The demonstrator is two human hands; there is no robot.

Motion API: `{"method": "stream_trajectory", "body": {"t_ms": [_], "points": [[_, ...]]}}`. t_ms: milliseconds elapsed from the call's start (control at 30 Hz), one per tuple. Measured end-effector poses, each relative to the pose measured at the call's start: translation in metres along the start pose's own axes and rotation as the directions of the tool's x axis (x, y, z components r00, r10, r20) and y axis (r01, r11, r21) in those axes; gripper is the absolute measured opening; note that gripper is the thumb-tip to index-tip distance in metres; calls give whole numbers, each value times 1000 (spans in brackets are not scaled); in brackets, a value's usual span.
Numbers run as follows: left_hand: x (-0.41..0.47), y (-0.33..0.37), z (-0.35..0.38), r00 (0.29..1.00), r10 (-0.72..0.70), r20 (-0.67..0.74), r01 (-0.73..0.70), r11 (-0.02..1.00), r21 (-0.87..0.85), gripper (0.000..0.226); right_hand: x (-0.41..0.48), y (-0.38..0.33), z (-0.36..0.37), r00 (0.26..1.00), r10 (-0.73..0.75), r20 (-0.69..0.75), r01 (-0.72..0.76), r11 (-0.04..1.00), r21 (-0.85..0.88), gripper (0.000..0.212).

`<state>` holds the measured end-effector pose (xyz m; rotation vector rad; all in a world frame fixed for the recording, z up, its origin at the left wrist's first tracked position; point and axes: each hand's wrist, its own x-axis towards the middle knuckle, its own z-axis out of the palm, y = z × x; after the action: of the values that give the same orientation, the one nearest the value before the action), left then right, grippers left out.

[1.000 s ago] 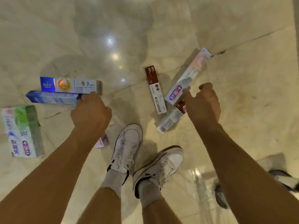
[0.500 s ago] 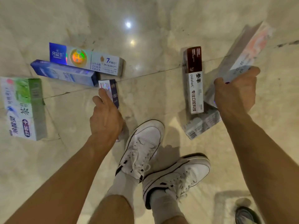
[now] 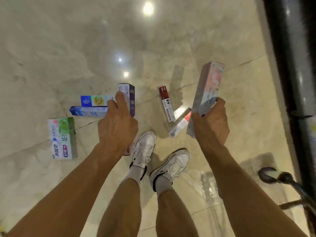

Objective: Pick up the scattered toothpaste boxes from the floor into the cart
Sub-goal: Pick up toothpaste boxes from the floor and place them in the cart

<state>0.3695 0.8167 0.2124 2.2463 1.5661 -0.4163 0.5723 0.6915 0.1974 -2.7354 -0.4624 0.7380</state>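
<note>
Rising higher off the floor: purple box, pink box.

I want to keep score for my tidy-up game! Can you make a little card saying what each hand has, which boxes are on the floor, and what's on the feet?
Left hand: holds a purple box
Right hand: holds a pale pink box
Lying on the floor: green box, blue box, blue-and-gold box, red-and-white box, white box with a red end
Boxes left to pick up: five
Feet: white shoes
</note>
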Motion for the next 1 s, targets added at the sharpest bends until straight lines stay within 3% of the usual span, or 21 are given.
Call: {"method": "stream_trajectory", "body": {"t_ms": [300, 433, 633, 833, 1000], "points": [[-130, 121, -322, 951, 293, -104, -285, 955, 84, 59, -163, -79, -298, 998, -5, -65, 11, 995, 95, 68], [-189, 161, -417, 890, 439, -126, -422, 896, 139, 65, -219, -88, -402, 996, 27, -83, -15, 990, 137, 72], [-252, 219, -486, 782, 617, -88, -600, 783, 165, 62, -281, -64, -508, 974, 137, -179, -103, 976, 190, 61], [-311, 293, -503, 579, 815, -1, -808, 574, 132, 55, -351, 2, -572, 864, 342, -369, -227, 920, 320, 59], [-392, 344, -494, 368, 928, 47, -924, 360, 128, 45, -425, 75, -599, 734, 562, -381, -371, 802, 467, 60]]}}
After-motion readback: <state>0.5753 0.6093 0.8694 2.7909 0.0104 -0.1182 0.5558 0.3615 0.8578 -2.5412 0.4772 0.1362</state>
